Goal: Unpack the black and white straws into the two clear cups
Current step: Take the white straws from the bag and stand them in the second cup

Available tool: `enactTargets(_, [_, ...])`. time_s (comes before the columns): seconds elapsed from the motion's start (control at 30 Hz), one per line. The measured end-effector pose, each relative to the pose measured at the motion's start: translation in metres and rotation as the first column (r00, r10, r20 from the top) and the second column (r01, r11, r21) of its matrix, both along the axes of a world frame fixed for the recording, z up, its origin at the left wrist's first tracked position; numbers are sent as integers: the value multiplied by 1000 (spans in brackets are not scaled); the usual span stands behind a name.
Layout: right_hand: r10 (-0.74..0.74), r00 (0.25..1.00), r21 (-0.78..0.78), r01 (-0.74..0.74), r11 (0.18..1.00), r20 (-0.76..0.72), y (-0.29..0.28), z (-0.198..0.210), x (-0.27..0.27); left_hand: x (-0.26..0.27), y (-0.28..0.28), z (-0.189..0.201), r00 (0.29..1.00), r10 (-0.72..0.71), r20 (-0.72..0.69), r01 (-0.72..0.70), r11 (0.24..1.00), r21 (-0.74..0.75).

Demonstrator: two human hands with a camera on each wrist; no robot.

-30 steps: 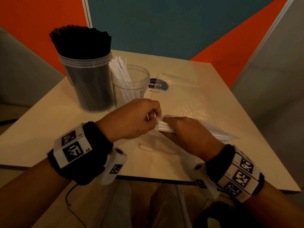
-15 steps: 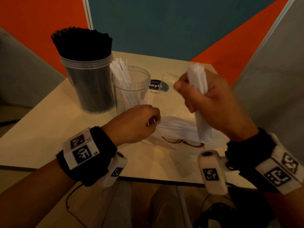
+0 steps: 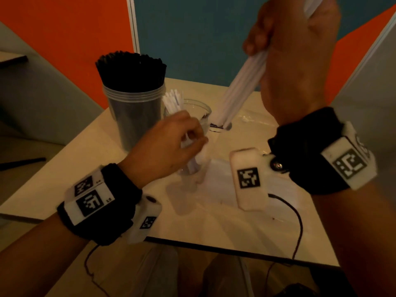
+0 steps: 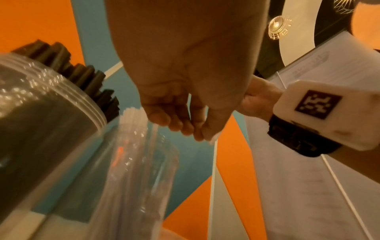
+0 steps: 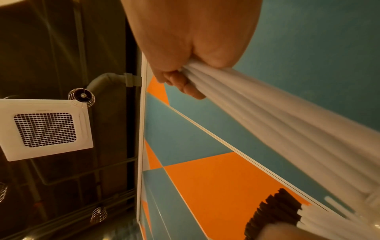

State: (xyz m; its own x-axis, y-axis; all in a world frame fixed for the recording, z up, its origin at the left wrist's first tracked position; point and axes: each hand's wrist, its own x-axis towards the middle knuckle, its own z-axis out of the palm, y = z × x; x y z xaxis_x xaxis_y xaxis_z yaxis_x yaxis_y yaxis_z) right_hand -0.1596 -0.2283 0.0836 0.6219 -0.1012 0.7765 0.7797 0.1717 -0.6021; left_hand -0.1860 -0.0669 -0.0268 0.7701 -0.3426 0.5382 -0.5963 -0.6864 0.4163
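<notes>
Beige tabletop (image 3: 246, 211) below: the right hand (image 3: 295, 54) has lifted its fistful of thin white plastic straws (image 3: 240, 88) from the packet; their tips below the grip now angle toward the clear plastic cup (image 3: 204, 108), while the left hand (image 3: 169, 144) pinches something white, unclear what.

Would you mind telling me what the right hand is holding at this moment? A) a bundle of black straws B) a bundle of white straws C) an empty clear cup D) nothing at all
B: the right hand is raised with its fingers curled round a bundle of white straws, whose lower ends point down toward the smaller cup; the right wrist view shows the same grip.
</notes>
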Motion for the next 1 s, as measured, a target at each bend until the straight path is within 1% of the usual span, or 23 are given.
enactTargets(0.03, [-17,1000,32,16,999,22,6,2,5,4,6,4,996,53,77,-51,998,-28])
enactTargets(0.1, [-49,998,85,45,995,49,18,3,14,13,17,9,967,162,197,-161,987,-21])
enactTargets(0.17, [-85,995,123,79,989,44,28,-3,21,23,24,11,940,239,245,-249,968,11])
enactTargets(0.2, [-95,995,136,90,987,28,32,-7,23,28,26,11,941,246,231,-256,967,12])
enactTargets(0.23, [-95,995,145,93,985,4,36,-13,26,33,27,10,953,237,189,-243,970,6])
enactTargets(0.33, [-86,990,146,102,984,-114,41,-35,33,44,28,3,988,154,-2,-154,988,5])
enactTargets(0.43, [-96,967,56,112,992,-235,39,-58,44,52,28,-6,979,100,-179,-103,995,-5])
enactTargets(0.5, [-71,941,-28,65,997,-330,36,-69,50,56,28,-12,965,88,-248,-96,995,-20])
enactTargets(0.6, [-94,894,-231,-11,973,-438,33,-78,58,59,25,-16,968,65,-244,-83,994,-65])
enactTargets(0.67, [-144,877,-358,-34,933,-459,32,-83,62,59,22,-18,963,46,-267,-82,989,-125])
enactTargets(0.77, [-208,864,-474,-40,880,-459,33,-85,65,63,20,-22,954,-1,-299,-59,980,-191])
enactTargets(0.8, [-219,862,-492,-39,870,-456,32,-85,64,64,20,-23,954,-22,-300,-46,975,-218])
enactTargets(0.87, [-194,862,-479,-64,876,-469,32,-83,62,66,20,-24,957,-52,-286,-28,963,-268])
enactTargets(0.93, [-157,863,-446,-87,891,-481,31,-82,58,66,19,-24,965,-36,-261,-43,955,-293])
enactTargets(1.0, [-132,879,-417,-81,905,-457,31,-83,57,66,18,-24,971,-32,-236,-44,950,-309])
